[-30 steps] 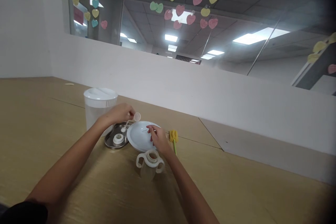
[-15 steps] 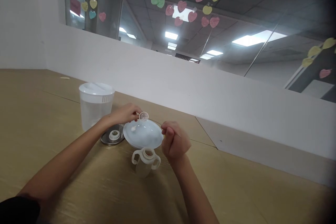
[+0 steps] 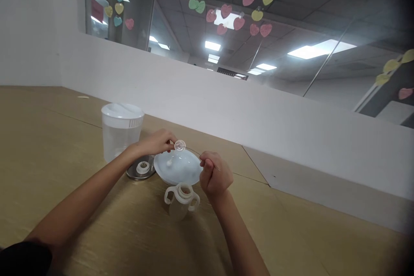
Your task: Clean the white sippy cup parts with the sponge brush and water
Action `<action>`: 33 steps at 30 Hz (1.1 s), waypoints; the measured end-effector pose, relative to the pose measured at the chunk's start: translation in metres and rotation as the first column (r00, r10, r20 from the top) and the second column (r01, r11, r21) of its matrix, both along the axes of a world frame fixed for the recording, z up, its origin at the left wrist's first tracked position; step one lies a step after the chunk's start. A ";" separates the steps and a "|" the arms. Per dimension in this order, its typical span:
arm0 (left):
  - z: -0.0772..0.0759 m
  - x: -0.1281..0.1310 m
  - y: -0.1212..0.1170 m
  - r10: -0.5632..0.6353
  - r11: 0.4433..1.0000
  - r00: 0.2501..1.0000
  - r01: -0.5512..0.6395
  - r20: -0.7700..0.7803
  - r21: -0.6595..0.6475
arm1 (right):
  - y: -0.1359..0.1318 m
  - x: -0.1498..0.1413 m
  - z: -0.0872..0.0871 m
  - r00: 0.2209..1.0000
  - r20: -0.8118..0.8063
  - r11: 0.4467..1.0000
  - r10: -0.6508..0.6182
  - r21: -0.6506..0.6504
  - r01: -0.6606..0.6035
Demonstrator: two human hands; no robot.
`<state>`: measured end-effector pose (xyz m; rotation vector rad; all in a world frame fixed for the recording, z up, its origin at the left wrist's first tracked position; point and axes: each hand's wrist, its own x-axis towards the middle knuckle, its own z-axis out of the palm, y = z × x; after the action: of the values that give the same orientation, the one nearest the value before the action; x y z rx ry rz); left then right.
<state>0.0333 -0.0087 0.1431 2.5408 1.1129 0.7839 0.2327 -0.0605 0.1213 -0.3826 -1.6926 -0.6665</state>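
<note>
My left hand pinches a small clear bottle nipple by its edge, above a pale blue bowl. Closed in a fist, my right hand grips a thin wire-like stick whose far end reaches to the nipple; the kind of tip is too small to make out. In front of the bowl stands an uncapped baby bottle with two white handles. A white screw ring rests on a round metal dish left of the bowl, below my left wrist.
Behind my left forearm stands a clear plastic tub with a white lid. A white wall with a window above it, covered in heart-shaped notes, borders the wooden table at the back. A small yellow scrap lies at the far left.
The stick's far end now shows at the nipple, while the right hand was blurred before. The nipple has turned slightly. The whole view has shifted a little.
</note>
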 end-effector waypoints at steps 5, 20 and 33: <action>0.000 0.000 0.000 0.002 1.000 1.000 -0.002 0.018 -0.024 | -0.001 0.000 0.002 0.999 0.034 1.000 0.016 0.006 -0.016; 0.000 -0.002 0.001 -0.025 0.999 0.998 0.026 0.064 -0.022 | -0.005 -0.003 0.001 0.983 0.165 0.992 0.079 0.081 -0.094; -0.006 0.016 -0.002 -0.131 0.987 0.990 0.124 0.061 0.105 | 0.016 -0.005 -0.011 0.992 0.081 0.989 0.098 -0.116 -0.089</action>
<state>0.0494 -0.0111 0.1372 2.6159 0.9014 0.9059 0.2275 -0.0447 0.1106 -0.3557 -1.8241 -0.5265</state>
